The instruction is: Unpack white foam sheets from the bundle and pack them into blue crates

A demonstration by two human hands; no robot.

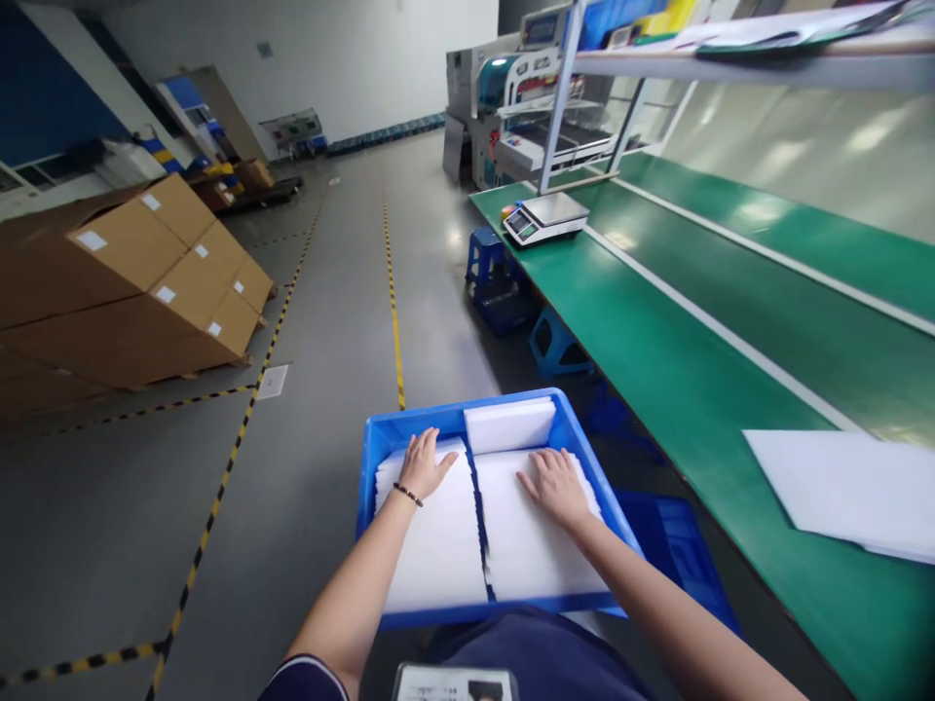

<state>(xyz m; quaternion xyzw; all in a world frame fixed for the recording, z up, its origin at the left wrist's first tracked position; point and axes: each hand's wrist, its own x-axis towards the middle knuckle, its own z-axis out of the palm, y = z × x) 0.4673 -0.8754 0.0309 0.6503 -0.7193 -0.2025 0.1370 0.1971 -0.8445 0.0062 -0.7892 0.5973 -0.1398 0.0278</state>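
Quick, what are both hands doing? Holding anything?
Left hand: open, resting on the left stack of white sheets, gripping nothing visible.
Right hand: open, resting on the right stack, gripping nothing visible.

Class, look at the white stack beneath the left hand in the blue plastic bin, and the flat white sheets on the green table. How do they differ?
The long white stack sits inside the blue plastic bin; the flat white sheets lie on the long green table.
The left hand is over the stack; neither hand is at the sheets.
Both are white.
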